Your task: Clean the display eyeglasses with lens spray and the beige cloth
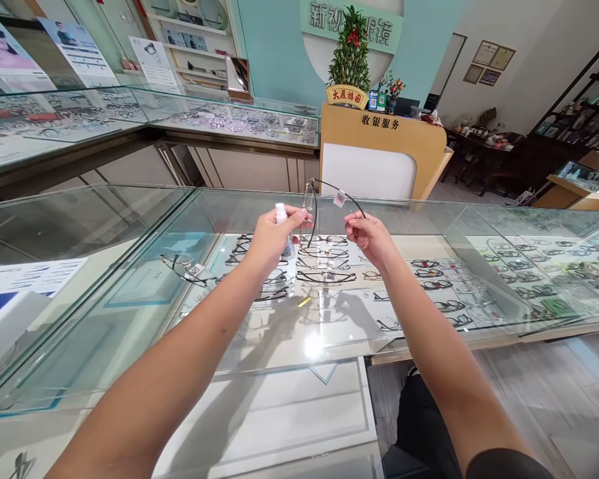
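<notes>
Above the glass counter, a pair of eyeglasses (315,203) with dark temples is held up between both hands, a small tag (339,198) hanging from one temple. My left hand (269,236) is closed, pinching the frame's front between thumb and fingers. That same hand also keeps a small white bottle (289,249) upright against the palm. My right hand (372,238) is closed, its fingertips pinching the end of the tagged temple. Left of my left hand, another pair of glasses (187,271) with a tag lies on the counter top.
Inside the glass counter (329,346) are rows of eyeglasses (326,277). A small yellow strip (304,301) shows below them. A white box (12,326) stands at the left. Further back are another display case (239,126) and a wooden cashier desk (384,143) with a plant (350,56).
</notes>
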`<state>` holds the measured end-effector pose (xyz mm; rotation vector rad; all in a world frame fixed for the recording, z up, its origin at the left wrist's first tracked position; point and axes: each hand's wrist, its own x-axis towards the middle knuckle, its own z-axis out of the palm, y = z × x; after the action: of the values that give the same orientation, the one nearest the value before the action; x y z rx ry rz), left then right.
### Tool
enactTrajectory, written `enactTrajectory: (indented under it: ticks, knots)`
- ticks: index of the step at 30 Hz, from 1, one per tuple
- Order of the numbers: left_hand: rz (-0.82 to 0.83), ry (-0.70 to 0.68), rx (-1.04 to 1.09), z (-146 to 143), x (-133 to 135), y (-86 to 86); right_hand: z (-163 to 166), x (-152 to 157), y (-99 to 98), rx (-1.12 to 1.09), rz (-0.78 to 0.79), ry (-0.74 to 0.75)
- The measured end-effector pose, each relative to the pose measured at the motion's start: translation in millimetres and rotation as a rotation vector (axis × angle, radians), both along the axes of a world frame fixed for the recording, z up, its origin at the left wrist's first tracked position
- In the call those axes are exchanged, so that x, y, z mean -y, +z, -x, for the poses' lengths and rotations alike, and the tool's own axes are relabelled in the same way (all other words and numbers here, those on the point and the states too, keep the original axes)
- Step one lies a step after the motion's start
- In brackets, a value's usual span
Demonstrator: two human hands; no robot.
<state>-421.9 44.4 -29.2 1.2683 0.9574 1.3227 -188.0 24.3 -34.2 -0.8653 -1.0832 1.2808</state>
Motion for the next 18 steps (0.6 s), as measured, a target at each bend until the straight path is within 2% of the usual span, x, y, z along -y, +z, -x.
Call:
enactTrajectory:
  ticks: [6, 12, 15, 18]
  knots:
    - [0.005, -0.033, -0.054, -4.1, 5.8, 0.6, 2.2, -0.3, -1.3, -0.018, -0.033, -0.004]
    - [0.012, -0.032, -0.061, -3.7, 6.6, 1.6, -2.9, -2.9, 3.6, -0.196, 0.010, -0.077]
    - [-0.011, -0.078, -0.104, -3.4, 5.9, -1.1, -4.8, -3.0, 5.1, -0.262, 0.004, -0.085]
    - [-0.032, -0.128, -0.154, -3.6, 6.0, -4.3, -4.1, -2.5, 4.0, -0.217, 0.000, -0.065]
